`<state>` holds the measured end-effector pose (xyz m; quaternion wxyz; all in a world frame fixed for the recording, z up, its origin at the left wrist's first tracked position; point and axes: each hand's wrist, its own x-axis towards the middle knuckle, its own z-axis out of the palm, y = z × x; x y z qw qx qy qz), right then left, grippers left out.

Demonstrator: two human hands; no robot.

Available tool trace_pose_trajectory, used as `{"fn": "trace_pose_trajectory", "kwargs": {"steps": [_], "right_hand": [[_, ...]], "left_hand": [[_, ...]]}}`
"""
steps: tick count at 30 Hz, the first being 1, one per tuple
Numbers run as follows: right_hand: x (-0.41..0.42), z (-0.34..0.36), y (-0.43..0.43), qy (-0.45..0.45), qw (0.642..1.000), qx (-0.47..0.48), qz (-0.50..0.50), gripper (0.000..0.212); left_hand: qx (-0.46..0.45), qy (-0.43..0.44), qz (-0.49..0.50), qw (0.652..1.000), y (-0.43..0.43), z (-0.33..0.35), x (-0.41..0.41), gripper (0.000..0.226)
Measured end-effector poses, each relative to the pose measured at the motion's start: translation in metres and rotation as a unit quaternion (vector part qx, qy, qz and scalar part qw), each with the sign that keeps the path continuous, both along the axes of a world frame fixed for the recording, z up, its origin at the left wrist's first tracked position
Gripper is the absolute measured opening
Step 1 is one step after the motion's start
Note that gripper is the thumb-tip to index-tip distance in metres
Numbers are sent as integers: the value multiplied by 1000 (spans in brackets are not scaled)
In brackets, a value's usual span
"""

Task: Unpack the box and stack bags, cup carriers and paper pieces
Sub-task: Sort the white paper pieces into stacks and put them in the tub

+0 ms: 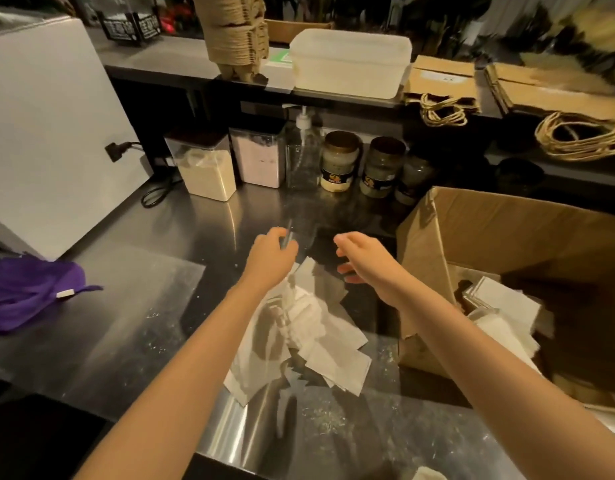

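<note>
Bench [126, 323] centre: paper pieces [334, 362] lie scattered below both wrists | right hand [363, 259] loose-fingered, nearer the box [507, 230] | left hand [269, 258] curled, grip unclear.

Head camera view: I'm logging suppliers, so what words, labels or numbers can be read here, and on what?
No text is sharp enough to quote.
White lettering on the black basket on the upper shelf: blurred.
Print on the jar labels, dark with a yellow mark: too small.
Faint mark on the paper bag: unreadable.
The green label beside the plastic container: blurred.
</note>
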<state>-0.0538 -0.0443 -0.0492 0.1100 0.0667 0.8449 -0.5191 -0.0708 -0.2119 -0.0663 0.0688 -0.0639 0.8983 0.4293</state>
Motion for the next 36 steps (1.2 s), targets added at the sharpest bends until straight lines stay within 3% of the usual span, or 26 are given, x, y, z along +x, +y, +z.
{"fn": "trace_pose_trajectory", "kwargs": {"steps": [2,8,15,18,21,25,29,36], "right_hand": [[0,18,12,-2,999,-42,-7,24],[10,54,72,6,992,-127,5,32],[22,46,199,30,995,-81,-39,25],[23,20,252,6,997,4,-72,28],[16,-18,297,-40,987,148,-56,37],[2,-59,333,-137,924,355,36,56],[-11,-85,344,-181,919,348,32,68],[-16,-111,354,-232,904,353,61,84]], "left_hand": [[52,23,-10,998,23,23,-1,41],[136,77,-63,986,90,61,1,32],[149,78,-161,973,188,75,16,23],[30,17,-250,968,231,73,21,39],[-112,-81,-327,935,270,65,19,48],[-226,-162,-345,896,313,45,10,51],[-345,-255,-337,838,335,20,3,58],[-406,-389,-359,745,351,-27,22,73]]}}
